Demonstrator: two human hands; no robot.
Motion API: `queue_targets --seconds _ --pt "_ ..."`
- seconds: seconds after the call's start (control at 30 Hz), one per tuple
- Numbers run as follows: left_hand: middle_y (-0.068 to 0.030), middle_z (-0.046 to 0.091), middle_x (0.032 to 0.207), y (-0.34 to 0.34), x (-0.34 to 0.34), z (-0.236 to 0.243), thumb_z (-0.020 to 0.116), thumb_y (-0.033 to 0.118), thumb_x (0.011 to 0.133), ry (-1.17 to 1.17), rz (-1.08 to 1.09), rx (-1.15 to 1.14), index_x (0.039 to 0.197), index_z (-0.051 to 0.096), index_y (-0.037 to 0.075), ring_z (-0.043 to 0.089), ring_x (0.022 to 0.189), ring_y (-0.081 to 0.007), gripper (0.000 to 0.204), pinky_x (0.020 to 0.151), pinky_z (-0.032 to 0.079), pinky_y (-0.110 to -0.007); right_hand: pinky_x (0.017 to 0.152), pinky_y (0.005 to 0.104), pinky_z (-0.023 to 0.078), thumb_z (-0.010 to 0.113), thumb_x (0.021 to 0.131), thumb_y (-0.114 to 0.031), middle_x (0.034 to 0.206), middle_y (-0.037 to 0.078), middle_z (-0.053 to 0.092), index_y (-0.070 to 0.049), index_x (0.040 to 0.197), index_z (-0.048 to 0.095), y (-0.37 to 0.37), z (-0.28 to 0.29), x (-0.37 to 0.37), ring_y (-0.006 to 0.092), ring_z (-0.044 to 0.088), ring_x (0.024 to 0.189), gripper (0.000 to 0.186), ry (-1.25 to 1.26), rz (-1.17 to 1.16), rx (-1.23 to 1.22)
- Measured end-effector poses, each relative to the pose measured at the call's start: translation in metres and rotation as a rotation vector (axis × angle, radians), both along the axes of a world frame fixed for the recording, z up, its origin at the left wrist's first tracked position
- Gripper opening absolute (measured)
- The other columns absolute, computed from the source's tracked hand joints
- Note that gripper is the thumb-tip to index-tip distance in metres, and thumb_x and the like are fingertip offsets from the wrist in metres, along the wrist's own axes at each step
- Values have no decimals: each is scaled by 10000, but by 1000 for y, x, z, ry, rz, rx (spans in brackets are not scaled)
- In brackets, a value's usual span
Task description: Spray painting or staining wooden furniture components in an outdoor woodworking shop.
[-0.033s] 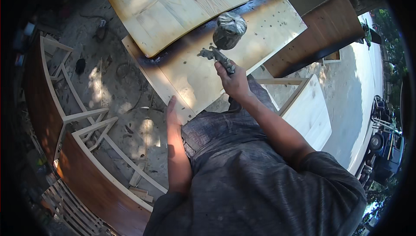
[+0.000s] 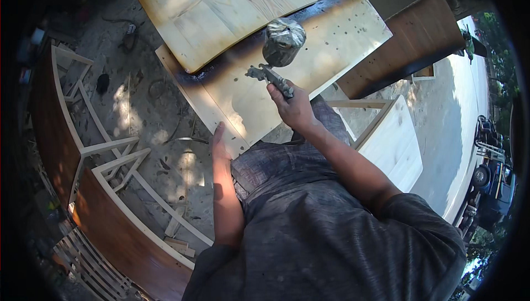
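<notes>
In my right hand (image 2: 295, 110) is a grimy metal spray gun (image 2: 271, 80) topped by a cup (image 2: 284, 44) wrapped in crumpled silvery-dark material. It hovers over a pale wooden panel (image 2: 331, 52) with a dark brown stained band along its far side. My left hand (image 2: 220, 141) holds that panel's near left edge, its fingers partly hidden. A second pale panel (image 2: 221, 8), with browned edges, overlaps the first at the back.
Brown curved pieces with pale frames (image 2: 132, 218) lie on the left above a slatted piece (image 2: 83, 257). A brown panel (image 2: 408, 41) is at back right, a white panel (image 2: 392, 141) beside my right arm. A hose (image 2: 113, 20) crosses the floor; vehicles (image 2: 491, 174) stand far right.
My right hand and the spray gun with its cup have shifted slightly left. My left hand has stayed at the panel's edge.
</notes>
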State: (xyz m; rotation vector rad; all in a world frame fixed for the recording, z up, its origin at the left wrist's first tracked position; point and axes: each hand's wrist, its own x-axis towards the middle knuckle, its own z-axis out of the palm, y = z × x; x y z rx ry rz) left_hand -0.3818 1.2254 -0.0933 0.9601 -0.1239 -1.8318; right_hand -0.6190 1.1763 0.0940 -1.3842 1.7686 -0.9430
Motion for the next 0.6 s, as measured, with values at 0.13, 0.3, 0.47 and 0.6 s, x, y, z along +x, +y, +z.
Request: queue_targets --seconds 0.13,0.3,0.47,0.6 --pt "-174 632 1268 0 -2 3 662 356 970 -69 21 -26 1392 509 -27 654 1122 -306 590 955 545 -431 650 417 495 665 987 -364 753 191 654 -15 1022 682 2 12 24 305 625 659 352 -66 163 16" --pt "-172 628 1271 1 4 3 668 356 967 -67 -13 -61 1397 492 -37 654 1129 -305 609 956 547 -426 672 420 506 669 981 -371 780 197 677 -13 1047 683 -8 5 12 321 651 696 365 -40 211 49" --pt "-175 635 1257 -1 -1 7 698 337 948 -133 2 3 1388 495 -45 657 1123 -314 617 957 549 -433 630 430 477 646 991 -391 694 187 623 24 982 656 -27 -11 -37 329 601 636 415 -1 -120 -7" --pt "-182 627 1276 1 5 0 700 326 947 -16 -14 -6 1389 497 -35 653 1129 -323 606 977 542 -454 658 339 483 642 991 -458 701 57 621 7 922 674 -47 -13 -86 151 574 673 472 127 -290 -58"
